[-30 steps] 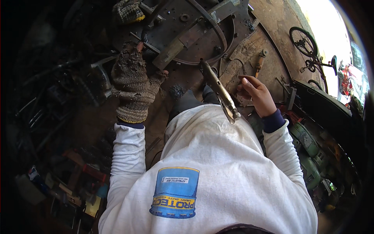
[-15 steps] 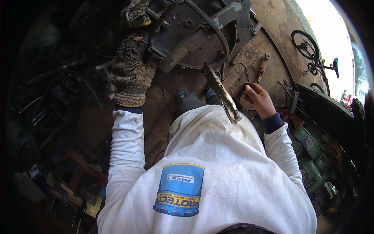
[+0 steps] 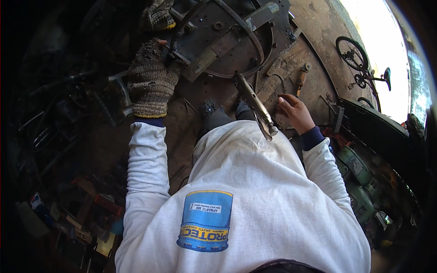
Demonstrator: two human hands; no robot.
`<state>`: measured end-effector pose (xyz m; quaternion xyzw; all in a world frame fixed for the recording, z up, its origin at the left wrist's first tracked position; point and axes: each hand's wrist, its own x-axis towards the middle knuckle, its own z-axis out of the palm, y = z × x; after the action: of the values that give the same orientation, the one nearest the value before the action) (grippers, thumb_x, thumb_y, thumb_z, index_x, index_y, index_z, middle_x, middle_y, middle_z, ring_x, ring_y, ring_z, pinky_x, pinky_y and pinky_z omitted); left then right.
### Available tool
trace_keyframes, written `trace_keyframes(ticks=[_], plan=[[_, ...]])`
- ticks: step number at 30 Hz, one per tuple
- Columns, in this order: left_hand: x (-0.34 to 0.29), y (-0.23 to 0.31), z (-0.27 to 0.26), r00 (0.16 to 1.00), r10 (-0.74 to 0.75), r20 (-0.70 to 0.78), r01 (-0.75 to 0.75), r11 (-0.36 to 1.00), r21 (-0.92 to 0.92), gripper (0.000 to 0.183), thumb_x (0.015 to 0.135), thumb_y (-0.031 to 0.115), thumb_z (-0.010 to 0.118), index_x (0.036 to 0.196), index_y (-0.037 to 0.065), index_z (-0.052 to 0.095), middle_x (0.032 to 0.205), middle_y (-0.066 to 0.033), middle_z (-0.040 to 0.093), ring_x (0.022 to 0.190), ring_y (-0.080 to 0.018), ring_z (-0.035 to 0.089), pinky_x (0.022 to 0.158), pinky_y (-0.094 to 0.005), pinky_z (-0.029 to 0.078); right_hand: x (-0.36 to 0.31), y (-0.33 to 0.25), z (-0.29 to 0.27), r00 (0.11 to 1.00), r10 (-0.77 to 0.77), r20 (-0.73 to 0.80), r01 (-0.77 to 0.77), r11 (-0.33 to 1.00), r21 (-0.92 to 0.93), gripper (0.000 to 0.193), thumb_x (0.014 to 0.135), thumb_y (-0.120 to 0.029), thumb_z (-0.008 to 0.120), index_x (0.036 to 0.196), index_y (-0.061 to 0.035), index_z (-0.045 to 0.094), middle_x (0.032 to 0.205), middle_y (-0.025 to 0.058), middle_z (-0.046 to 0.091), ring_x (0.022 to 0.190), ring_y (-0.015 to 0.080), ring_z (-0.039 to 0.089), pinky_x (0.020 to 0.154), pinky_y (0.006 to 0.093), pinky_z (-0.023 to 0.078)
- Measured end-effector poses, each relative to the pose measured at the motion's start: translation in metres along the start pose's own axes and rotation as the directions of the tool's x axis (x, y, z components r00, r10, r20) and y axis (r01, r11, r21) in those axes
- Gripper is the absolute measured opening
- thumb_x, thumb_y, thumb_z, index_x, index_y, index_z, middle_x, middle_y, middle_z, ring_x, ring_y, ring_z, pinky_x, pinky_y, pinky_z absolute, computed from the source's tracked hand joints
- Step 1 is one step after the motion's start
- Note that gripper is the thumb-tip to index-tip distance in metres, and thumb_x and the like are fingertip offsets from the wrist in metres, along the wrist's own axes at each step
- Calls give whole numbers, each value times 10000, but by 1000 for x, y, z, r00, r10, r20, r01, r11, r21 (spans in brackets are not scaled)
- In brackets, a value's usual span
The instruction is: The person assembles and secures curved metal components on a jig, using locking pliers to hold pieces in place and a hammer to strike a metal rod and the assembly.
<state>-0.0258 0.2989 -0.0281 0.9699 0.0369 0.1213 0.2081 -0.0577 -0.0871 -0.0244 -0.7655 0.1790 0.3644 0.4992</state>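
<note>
My left hand (image 3: 152, 84), in a worn grey knit glove with a bare fingertip poking out, is at the left edge of a dark steel worktable (image 3: 211, 48). Its fingers curl beside a metal piece (image 3: 180, 58) and hide whatever is in them. My bare right hand (image 3: 295, 112) hovers right of my waist, thumb and fingers drawn together; anything between them is too small to make out. Locking pliers (image 3: 255, 107) jut from the table's near edge towards me. A curved steel band (image 3: 243, 25) and a flat bar (image 3: 202, 63) lie on the table.
A matching knit glove (image 3: 157, 17) is at the table's far left; whether a hand fills it, I cannot tell. An orange-brown handled tool (image 3: 302, 79) lies on the floor at right. A bicycle (image 3: 359, 63) stands beyond. Green machine housings (image 3: 357, 186) and metal scrap (image 3: 59, 109) flank me.
The view has shifted slightly, so the table and pliers appear a little higher and further left. My right hand has moved slightly left and down in the picture; my left stays by the metal piece.
</note>
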Motion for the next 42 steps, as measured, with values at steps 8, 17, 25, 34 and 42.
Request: trace_keyframes(ticks=[8,17,25,34,42], plan=[[6,-2,4,976,-214,34,215,976,-16,571,687,408,817,1140,145,588,1131,-95,618,1085,-299,595,934,-415,478,8,9,1,998,-64,-11,62,994,-92,419,972,-332,587,1179,32,603,945,80,674,811,149,619,746,283,499],[6,-10,16,980,-185,75,184,983,23,577,734,371,812,1178,103,560,1152,-103,590,1115,-270,572,956,-394,469,24,31,-13,991,-133,12,133,991,-17,405,967,-334,589,1130,36,618,869,58,655,769,135,609,715,282,499],[-6,-2,18,950,-308,52,312,936,-165,481,791,245,773,1187,64,569,1155,-80,598,1103,-209,577,974,-359,465,78,15,-51,969,-203,141,210,977,-40,422,959,-349,592,1146,29,616,886,89,673,756,150,625,713,298,504],[0,91,-23,923,-382,-52,384,900,205,441,821,226,693,1218,66,587,1190,-132,615,1084,-290,611,949,-398,473,155,39,-146,955,-147,256,184,974,-129,392,978,-327,585,1152,24,605,877,35,633,757,115,578,709,271,485],[5,140,8,848,-509,149,370,770,520,583,786,372,709,1295,138,549,1310,-114,553,1184,-328,545,977,-435,459,194,31,-187,943,-228,241,267,952,-146,451,962,-382,578,1125,35,629,918,109,686,802,177,631,739,321,493]])
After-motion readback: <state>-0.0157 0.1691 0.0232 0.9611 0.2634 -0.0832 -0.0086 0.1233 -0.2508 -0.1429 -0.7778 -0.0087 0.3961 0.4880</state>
